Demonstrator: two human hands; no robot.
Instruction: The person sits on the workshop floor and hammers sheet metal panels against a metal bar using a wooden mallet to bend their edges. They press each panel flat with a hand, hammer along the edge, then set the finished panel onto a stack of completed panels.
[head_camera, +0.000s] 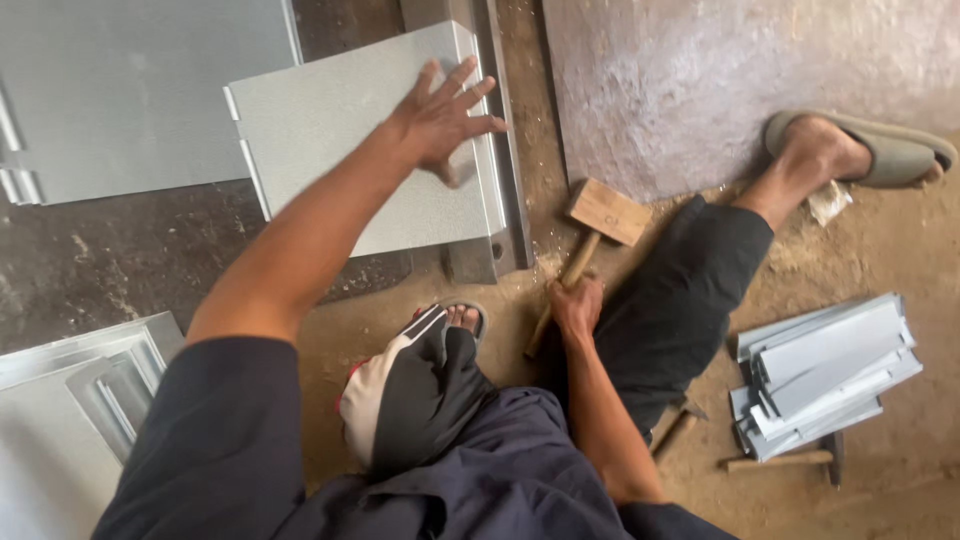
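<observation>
My left hand (445, 118) lies flat with spread fingers on a grey sheet-metal panel (340, 130), near its right edge. That edge rests against a steel bar (508, 190) lying on the ground. My right hand (576, 303) grips the handle of a wooden mallet (605, 215), whose square head rests on the dirt just right of the bar. I am sitting on the ground, one foot in a sandal (462, 318) below the panel, the other leg stretched right.
A larger grey metal sheet (130, 90) lies at the upper left. More cut panels (70, 400) are stacked at the lower left. A pile of folded metal strips (825, 375) sits at right, with hammers (780, 460) beside it. A worn slab (720, 80) is at upper right.
</observation>
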